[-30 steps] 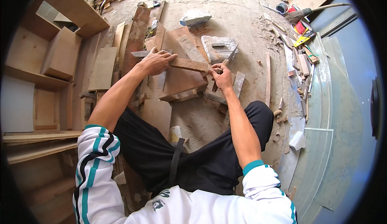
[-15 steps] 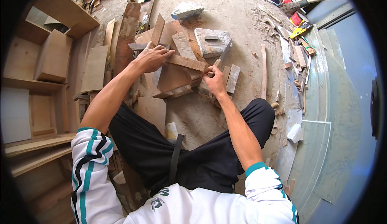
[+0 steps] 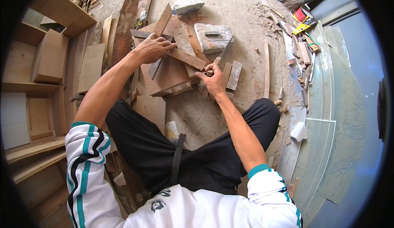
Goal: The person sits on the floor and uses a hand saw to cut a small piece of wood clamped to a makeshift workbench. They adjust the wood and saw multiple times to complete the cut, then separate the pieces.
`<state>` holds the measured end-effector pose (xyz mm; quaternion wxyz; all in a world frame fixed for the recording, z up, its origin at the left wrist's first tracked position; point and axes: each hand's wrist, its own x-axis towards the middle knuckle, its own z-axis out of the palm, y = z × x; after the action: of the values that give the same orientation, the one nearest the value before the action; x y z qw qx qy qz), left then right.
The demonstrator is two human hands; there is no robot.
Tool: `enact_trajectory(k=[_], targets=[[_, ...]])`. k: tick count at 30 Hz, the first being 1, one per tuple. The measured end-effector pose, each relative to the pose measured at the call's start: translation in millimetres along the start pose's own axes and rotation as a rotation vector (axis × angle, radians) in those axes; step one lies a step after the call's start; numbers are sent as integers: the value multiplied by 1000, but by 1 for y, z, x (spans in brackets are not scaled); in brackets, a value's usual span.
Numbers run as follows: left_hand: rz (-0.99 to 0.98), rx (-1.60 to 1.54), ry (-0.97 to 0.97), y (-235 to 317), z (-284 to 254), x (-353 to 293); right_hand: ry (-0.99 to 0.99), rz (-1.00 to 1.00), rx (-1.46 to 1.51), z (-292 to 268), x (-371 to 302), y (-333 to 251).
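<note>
My left hand (image 3: 154,49) is closed over the joined end of a wooden strip (image 3: 188,58), where a second wooden piece (image 3: 163,20) points away from me and a dark strip (image 3: 141,34) crosses. A grey pointed piece (image 3: 155,68) shows just below this hand. My right hand (image 3: 213,80) is at the strip's other end, fingers curled round a slim tool with a wooden handle and a thin blade (image 3: 225,50); its exact kind is unclear. Beneath the strip lies a brown board (image 3: 174,78) on other wood.
A pale stone block (image 3: 201,37) with a small dark bar on it lies beyond my right hand, and another stone (image 3: 188,5) farther off. Wooden cabinets (image 3: 49,59) stand at left. Wood scraps (image 3: 303,53), a broom (image 3: 297,2) and glass sheets (image 3: 328,146) are at right.
The view has shifted slightly. My right hand has moved a little against the strip's end, with its fingers and thumb more spread along it. My left hand keeps its hold.
</note>
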<state>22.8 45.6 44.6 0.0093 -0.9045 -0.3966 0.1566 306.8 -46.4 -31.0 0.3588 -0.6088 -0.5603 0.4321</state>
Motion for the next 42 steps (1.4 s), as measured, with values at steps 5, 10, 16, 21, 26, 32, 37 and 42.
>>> enact_trajectory(k=[5, 10, 16, 21, 26, 32, 37, 42], targets=[[22, 65, 31, -4, -1, 5, 31, -99, 81, 8, 6, 19], [62, 68, 125, -16, 6, 0, 31, -53, 0, 10, 0, 7], [44, 71, 237, -25, 13, 1, -4, -71, 158, 14, 5, 19], [103, 124, 221, -22, 2, 0, -66, -74, 171, 12, 8, 20], [92, 172, 172, -12, -3, 8, -70, -99, 142, 10, 8, 18], [49, 135, 142, -13, 0, 4, -55, -108, 100, 9, 8, 14], [23, 137, 43, -12, 3, -4, -6, -134, 76, 11, 6, 16], [-58, 37, 32, 0, 10, -9, 32, -178, 51, 11, 5, 18]])
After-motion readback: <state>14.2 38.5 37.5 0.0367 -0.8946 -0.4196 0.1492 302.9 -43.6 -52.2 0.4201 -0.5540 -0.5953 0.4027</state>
